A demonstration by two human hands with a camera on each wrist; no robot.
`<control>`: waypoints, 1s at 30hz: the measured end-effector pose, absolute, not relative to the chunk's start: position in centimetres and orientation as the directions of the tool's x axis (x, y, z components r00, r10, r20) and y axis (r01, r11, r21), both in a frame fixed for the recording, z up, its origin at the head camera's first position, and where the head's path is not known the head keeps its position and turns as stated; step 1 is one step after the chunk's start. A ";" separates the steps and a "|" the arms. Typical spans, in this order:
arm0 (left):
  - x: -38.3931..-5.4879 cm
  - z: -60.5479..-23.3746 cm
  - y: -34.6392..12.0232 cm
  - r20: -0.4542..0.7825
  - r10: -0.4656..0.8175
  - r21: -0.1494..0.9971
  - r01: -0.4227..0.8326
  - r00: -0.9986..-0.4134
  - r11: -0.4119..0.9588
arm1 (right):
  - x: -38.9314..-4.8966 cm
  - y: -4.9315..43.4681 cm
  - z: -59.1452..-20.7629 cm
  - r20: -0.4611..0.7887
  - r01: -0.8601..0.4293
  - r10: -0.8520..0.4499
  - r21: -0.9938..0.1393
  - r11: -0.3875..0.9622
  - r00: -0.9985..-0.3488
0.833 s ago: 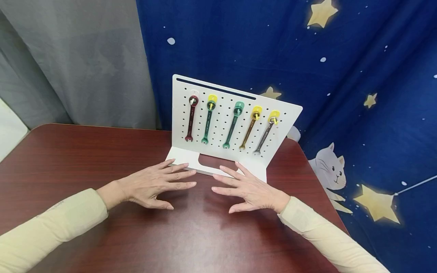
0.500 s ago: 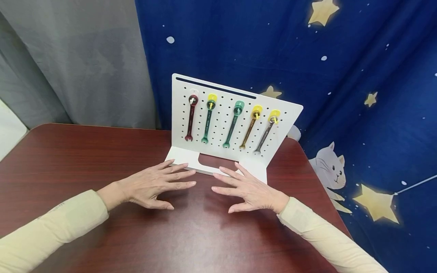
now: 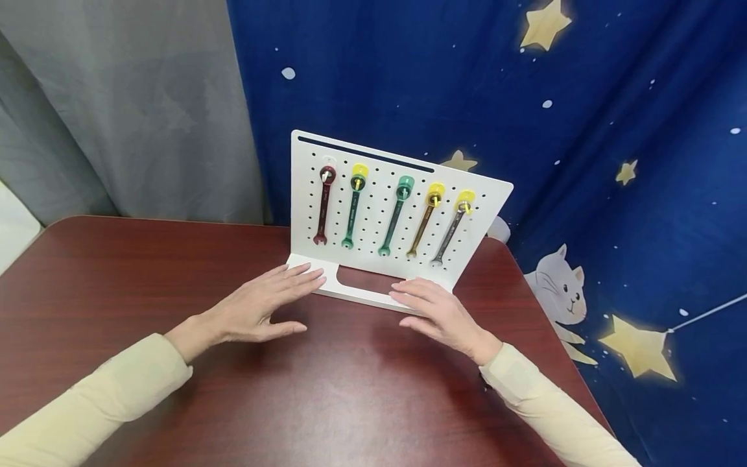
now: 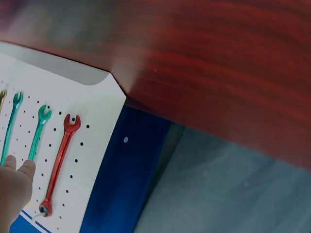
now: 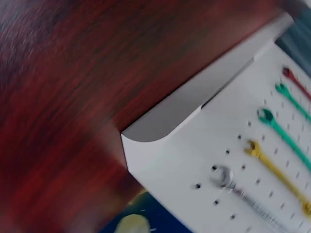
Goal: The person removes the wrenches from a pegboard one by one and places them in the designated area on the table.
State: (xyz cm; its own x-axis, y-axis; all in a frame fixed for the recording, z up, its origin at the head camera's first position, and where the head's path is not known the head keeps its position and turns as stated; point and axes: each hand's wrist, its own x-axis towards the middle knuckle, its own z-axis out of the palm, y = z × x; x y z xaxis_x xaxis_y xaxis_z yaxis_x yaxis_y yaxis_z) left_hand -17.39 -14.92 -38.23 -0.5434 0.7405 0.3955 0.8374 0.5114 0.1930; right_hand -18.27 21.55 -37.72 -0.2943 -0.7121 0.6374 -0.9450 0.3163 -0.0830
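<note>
Both hands are bare and hold nothing: the left hand [image 3: 248, 312] has its fingers straight with the thumb apart from them, and the right hand [image 3: 446, 316] has its fingers relaxed, closer to each other. Just under the left fingertips and the right fingers is the base [image 3: 328, 280] of the white pegboard [image 3: 373, 206]; whether they touch it, one cannot tell. The board rises beyond the two hands, leaning a little back, and five wrenches hang on its hooks. Beyond the left fingertips are the red wrench [image 3: 324, 209] and the first green wrench [image 3: 353, 214]; beyond the gap between the hands, the second green wrench [image 3: 393, 224]; beyond the right fingers, the golden wrench [image 3: 423, 227] and the silver wrench [image 3: 449, 236]. The wrenches look like metal, so they should be stiff, rather heavy for their size, and slippery on the polished shaft; the middle of the shaft seems the best place to pinch. The board looks thin, stiff and not fragile; it would be held best by both side edges, kept level, because a tilt could make the wrenches swing.
</note>
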 end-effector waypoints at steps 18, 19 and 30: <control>-19.9 -37.4 -12.5 0.519 -0.021 0.835 0.503 -0.854 0.222 | -21.6 27.1 -37.1 0.479 -0.485 0.452 -0.867 0.111 -0.753; -19.8 -37.0 -12.3 0.498 -0.050 0.853 0.479 -0.866 0.205 | -21.8 27.2 -37.2 0.457 -0.469 0.465 -0.878 0.099 -0.758; -22.3 -38.1 -10.1 0.358 -0.236 0.933 0.351 -0.903 0.072 | -24.3 26.8 -38.1 0.273 -0.344 0.533 -0.938 -0.037 -0.801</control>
